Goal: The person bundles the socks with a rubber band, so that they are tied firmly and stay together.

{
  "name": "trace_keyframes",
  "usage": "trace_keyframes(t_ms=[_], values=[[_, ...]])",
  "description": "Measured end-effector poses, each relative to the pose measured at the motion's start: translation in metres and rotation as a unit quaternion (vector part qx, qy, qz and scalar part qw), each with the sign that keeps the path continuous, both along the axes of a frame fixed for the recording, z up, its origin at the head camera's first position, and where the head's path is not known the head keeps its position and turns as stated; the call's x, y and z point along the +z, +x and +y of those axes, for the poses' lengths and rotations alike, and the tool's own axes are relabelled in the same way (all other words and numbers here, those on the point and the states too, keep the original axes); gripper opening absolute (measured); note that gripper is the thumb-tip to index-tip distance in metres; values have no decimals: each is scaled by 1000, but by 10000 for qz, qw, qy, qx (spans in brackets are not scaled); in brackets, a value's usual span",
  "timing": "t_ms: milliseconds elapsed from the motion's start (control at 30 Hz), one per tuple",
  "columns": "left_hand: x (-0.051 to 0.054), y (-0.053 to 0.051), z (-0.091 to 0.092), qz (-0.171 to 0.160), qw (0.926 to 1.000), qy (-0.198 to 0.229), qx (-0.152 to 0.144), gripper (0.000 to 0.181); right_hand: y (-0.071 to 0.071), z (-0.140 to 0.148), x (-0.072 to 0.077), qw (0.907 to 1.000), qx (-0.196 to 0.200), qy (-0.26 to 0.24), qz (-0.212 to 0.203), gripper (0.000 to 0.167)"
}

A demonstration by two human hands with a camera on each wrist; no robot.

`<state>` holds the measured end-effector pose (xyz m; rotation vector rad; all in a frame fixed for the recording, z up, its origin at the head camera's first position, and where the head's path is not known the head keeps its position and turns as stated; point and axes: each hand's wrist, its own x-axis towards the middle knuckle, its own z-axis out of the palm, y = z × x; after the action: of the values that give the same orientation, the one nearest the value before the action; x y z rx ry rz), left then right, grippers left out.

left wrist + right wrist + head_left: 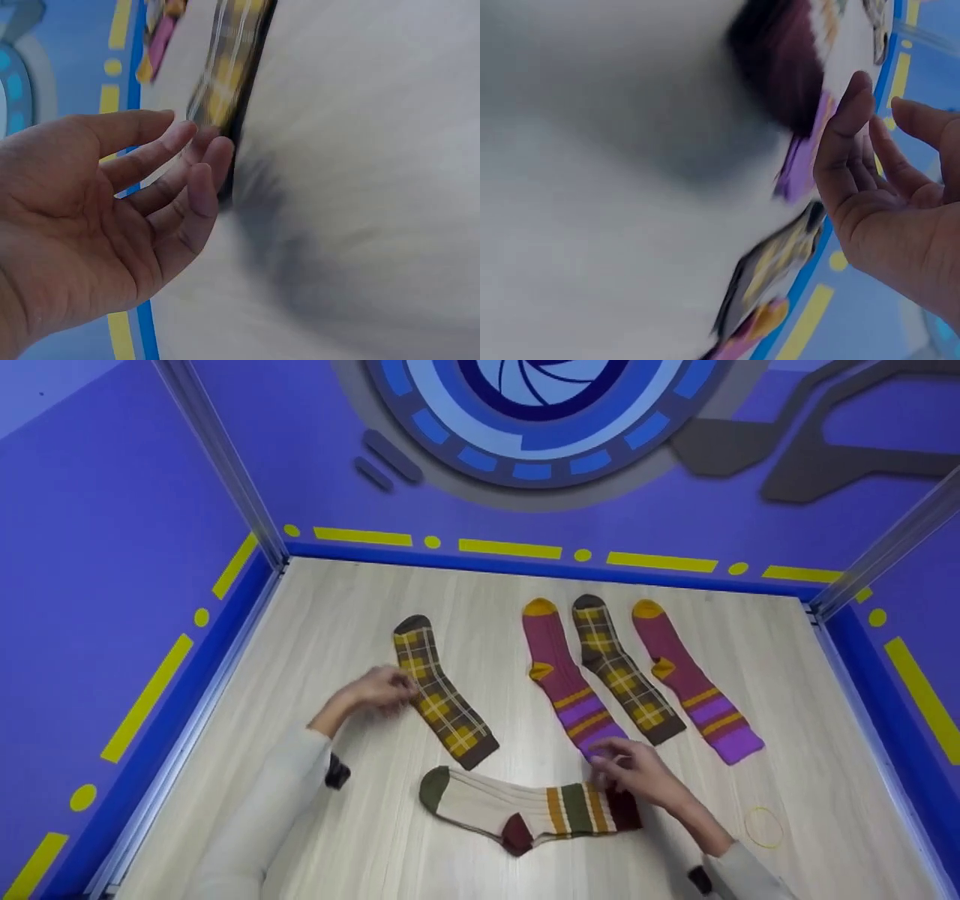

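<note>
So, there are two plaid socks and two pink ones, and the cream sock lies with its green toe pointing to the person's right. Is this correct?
Not fully: the green toe of the cream sock points to the person's left, as the head view shows. The two plaid socks and two pink socks are as you say.

Flat on the surface (337,607): a cream, green-toed sock (502,802), toe toward the left edge; two brown-yellow plaid socks (442,694) and two yellow-toed rose-purple socks (684,679), slanting, toes toward the far edge.
</note>
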<state>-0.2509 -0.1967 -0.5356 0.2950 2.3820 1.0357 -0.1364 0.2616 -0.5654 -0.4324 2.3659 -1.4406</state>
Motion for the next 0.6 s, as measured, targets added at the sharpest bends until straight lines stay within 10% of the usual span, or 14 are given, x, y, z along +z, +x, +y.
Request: trace_keyframes(t_ms=[300,467,600], values=[[-18,-62,-6,614,9841,-235,1650,39,-26,-53,-4,9973,712,-146,115,28],[-23,-78,1,1350,9689,-331,2046,52,-45,-84,-5,9937,1109,-105,138,28],[-25,-82,11,1237,9684,-118,2163,66,-52,-102,-6,9934,1085,-92,-362,30]])
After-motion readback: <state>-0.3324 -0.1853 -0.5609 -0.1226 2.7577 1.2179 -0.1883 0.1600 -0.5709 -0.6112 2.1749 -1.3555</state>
